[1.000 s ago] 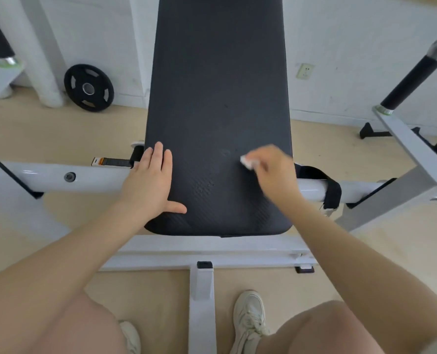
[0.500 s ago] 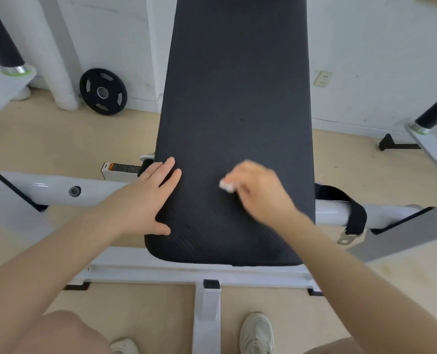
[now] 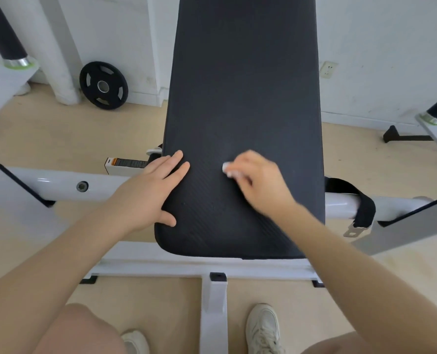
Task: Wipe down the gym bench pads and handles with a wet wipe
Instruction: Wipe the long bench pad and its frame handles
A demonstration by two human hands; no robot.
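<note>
A dark padded bar [image 3: 1, 26] with a silver collar rises at the far left above a white frame, and a black weight plate [image 3: 103, 85] leans against the white wall beside a pale pipe. A white crossbar [image 3: 66, 183] runs under the bench, with a small labelled tag just left of the pad. The person's left hand [image 3: 149, 194] lies flat on the left edge of the black bench pad [image 3: 243, 98], its fingers straight and close together, pointing up and to the right, thumb spread low along the pad's rim; the forearm comes in from the lower left. To its right, apart from it, the right hand [image 3: 261, 183] is curled over the middle of the pad with knuckles up, gripping a small white wet wipe [image 3: 229, 171] that peeks out at the fingertips and touches the pad surface; the hand is blurred, and the arm reaches in from the lower right. A black strap [image 3: 360, 200] with a metal buckle wraps the crossbar just right of the pad. At the far right, another dark bar slants up from a grey frame, and a wall socket [image 3: 328, 69] sits above the skirting. Below, 2 pale sneakers stand on the tan floor either side of the white base rail [image 3: 213, 315].
</note>
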